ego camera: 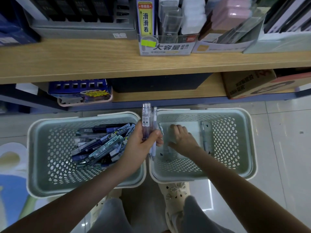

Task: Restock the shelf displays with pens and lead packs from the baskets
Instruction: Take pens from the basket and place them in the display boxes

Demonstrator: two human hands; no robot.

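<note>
Two pale green perforated baskets stand on the floor below the shelf. The left basket [38, 148] holds several lead packs [101, 145] in blue and clear cases. My left hand [143, 143] is between the baskets, shut on a bunch of clear pens [147, 118] that point upward. My right hand [182, 140] reaches down into the right basket [235, 140], its fingers on blurred clear pens [170, 148] at the bottom. One more pen [204, 138] lies to its right. A pen display box [165, 46] stands on the wooden shelf [84, 61].
On the shelf are a grey tray of black packs [80, 22] at left and clear and pink boxes [232, 22] at right. The lower shelf carries a blue carton [80, 91], a dark box [156, 83] and a cardboard box [252, 83]. My shoes [176, 192] stand behind the baskets.
</note>
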